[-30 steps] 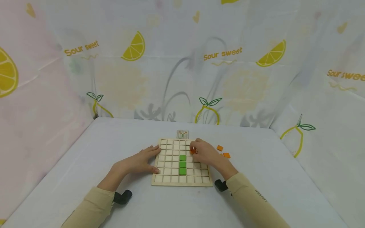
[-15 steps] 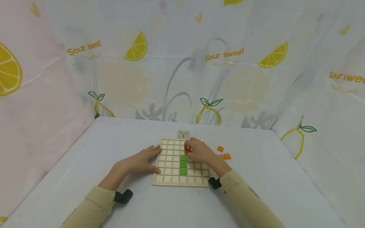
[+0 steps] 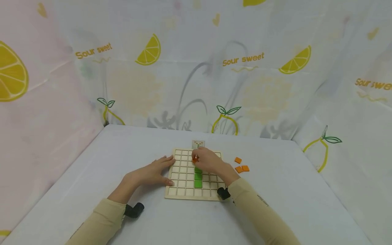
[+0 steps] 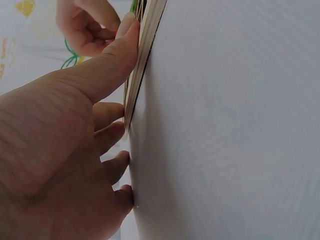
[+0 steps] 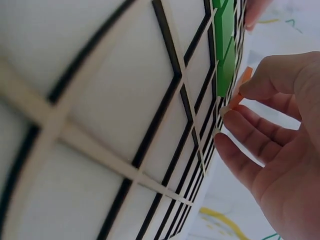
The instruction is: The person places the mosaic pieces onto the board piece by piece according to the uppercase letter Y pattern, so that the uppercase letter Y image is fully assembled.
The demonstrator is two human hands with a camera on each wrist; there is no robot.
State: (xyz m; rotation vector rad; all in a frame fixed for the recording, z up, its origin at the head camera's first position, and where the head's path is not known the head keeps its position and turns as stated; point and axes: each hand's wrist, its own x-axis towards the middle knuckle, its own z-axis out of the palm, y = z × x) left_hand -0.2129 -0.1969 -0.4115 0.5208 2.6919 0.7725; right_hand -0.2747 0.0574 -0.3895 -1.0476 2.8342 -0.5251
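A square wooden grid board [image 3: 181,184] lies flat on the white table, with a column of green tiles [image 3: 198,177] in its middle cells. My left hand [image 3: 150,173] rests along the board's left edge, fingers spread; in the left wrist view the thumb [image 4: 112,62] lies against the board's rim. My right hand [image 3: 209,161] is over the board just beyond the green tiles. Between thumb and fingers it pinches an orange tile [image 5: 246,76], seen tilted close above the grid in the right wrist view. The hand partly hides the far cells.
Loose orange tiles [image 3: 238,160] lie on the table right of the board. Behind the board is a small printed pattern card [image 3: 196,143], partly covered by the right hand. A lemon-print cloth [image 3: 171,85] encloses the table at the back and sides.
My right hand has moved left across the board with the orange tile, from right of the green column to just beyond it. The left hand stays at the board's edge.
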